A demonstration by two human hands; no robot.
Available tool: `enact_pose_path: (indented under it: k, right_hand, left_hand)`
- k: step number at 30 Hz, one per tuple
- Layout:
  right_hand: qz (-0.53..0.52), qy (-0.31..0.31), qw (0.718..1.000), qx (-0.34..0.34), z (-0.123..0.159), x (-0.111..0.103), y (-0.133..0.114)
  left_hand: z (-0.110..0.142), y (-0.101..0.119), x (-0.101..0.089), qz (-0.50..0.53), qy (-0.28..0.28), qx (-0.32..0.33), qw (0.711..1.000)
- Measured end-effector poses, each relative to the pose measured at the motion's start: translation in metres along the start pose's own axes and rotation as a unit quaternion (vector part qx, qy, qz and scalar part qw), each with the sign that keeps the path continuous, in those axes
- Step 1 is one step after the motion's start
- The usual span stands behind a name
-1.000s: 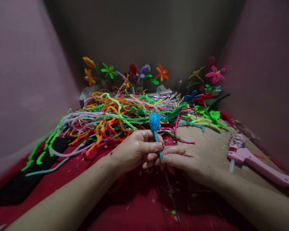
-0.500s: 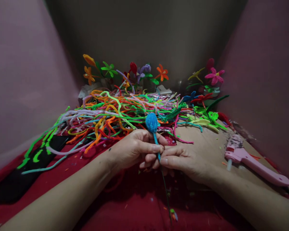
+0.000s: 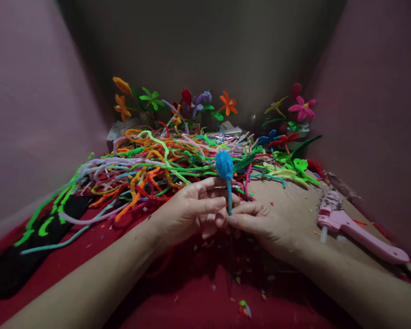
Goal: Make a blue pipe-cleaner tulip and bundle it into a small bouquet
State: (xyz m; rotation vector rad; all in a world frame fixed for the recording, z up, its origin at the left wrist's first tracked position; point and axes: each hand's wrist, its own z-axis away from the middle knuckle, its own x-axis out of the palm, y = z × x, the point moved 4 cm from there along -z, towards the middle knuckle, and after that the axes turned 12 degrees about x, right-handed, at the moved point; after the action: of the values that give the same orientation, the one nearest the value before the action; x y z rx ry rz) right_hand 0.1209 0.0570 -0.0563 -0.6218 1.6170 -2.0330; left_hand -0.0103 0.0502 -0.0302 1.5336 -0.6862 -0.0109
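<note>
A blue pipe-cleaner flower bud (image 3: 223,164) stands nearly upright on a blue-wrapped stem between my hands. Below the wrapping, a thin dark wire runs down over the red cloth. My left hand (image 3: 195,205) is loosely closed around the stem, its index finger behind it just under the bud and its thumb at the stem's left side. My right hand (image 3: 260,224) pinches the lower end of the blue wrapping between thumb and index finger. The remaining fingertips of both hands are partly hidden behind one another.
A heap of colourful pipe cleaners (image 3: 150,160) lies beyond my hands. Finished flowers (image 3: 228,104) stand at the back. On cardboard (image 3: 277,196) at right rests a pink glue gun (image 3: 359,233). Red cloth (image 3: 192,292) with small scraps lies below; a black flat object (image 3: 27,260) is at left.
The blue bud has shifted slightly right and up, and its stem is more upright. My left thumb has eased off the stem's front. The view has moved slightly.
</note>
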Motion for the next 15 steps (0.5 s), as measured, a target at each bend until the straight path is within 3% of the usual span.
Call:
enact_pose_path:
  k: [3, 7, 11, 15]
  right_hand:
    - [-0.039, 0.068, 0.997, -0.011, -0.002, -0.009, 0.0]
    - [-0.083, 0.126, 0.988, -0.032, -0.002, -0.015, -0.003]
    - [-0.102, 0.132, 0.985, -0.041, -0.002, -0.015, -0.002]
    - [-0.126, 0.114, 0.985, -0.03, -0.003, -0.013, 0.0]
  left_hand:
    - [0.0, -0.001, -0.005, -0.044, 0.058, 0.003, 0.997]
    - [0.001, -0.009, -0.004, -0.172, 0.055, -0.04, 0.983]
    - [0.003, -0.012, 0.007, -0.254, 0.066, -0.08, 0.962]
    - [0.005, -0.008, 0.016, -0.279, 0.091, -0.066, 0.954]
